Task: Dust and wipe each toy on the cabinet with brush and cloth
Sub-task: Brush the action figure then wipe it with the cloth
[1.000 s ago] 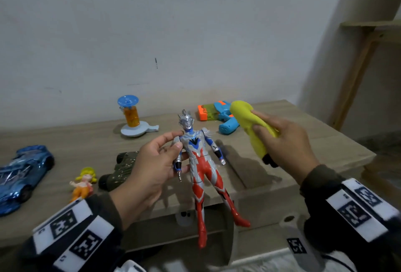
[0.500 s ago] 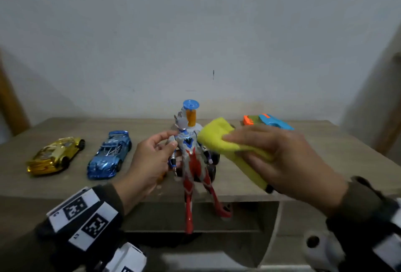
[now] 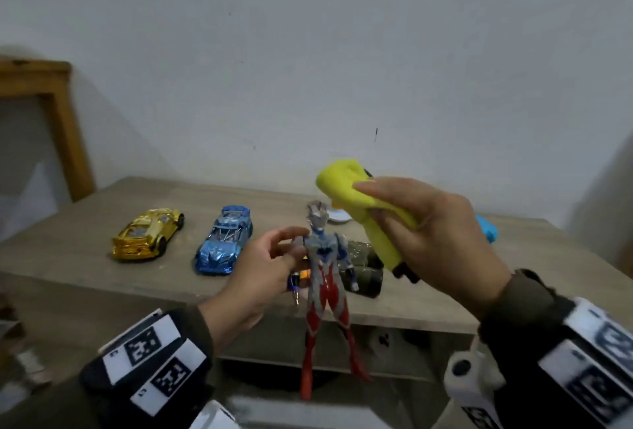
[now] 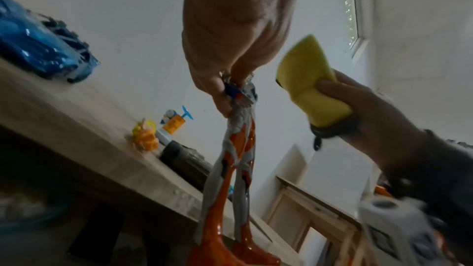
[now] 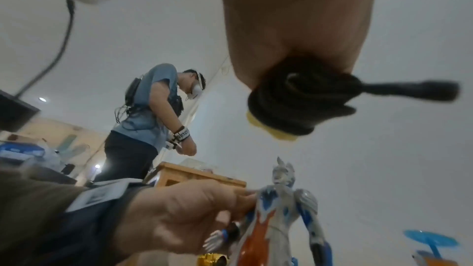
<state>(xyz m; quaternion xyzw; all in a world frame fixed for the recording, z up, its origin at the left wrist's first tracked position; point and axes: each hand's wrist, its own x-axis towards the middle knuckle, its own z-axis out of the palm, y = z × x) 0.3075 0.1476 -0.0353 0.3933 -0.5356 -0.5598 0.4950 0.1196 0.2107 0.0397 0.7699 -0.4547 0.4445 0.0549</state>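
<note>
The left hand pinches the silver, red and blue plastic hero figure at its upper arm and shoulder, thumb and fingertips closed on it, holding it upright in the air in front of the pale wooden cabinet. The figure's legs hang below the cabinet's top edge, and one foot is blurred against the dark shelf opening. At two o'clock from the figure's head, close but apart from it, the right hand is wrapped around a folded yellow cloth. A black end pokes out under the cloth at the heel of the hand; in the right wrist view it reads as a dark bundle with a thin black stalk, and whether this is the brush cannot be told.

On the cabinet top, a shiny gold toy car sits at nine o'clock from the figure, with a shiny blue toy car just beside it. Dark green toy binoculars lie behind the figure, partly covered by it. A small yellow-haired doll shows only in the left wrist view, near a blue and orange propeller toy. A light blue toy is mostly hidden behind the right wrist. A second person stands in the background of the right wrist view.
</note>
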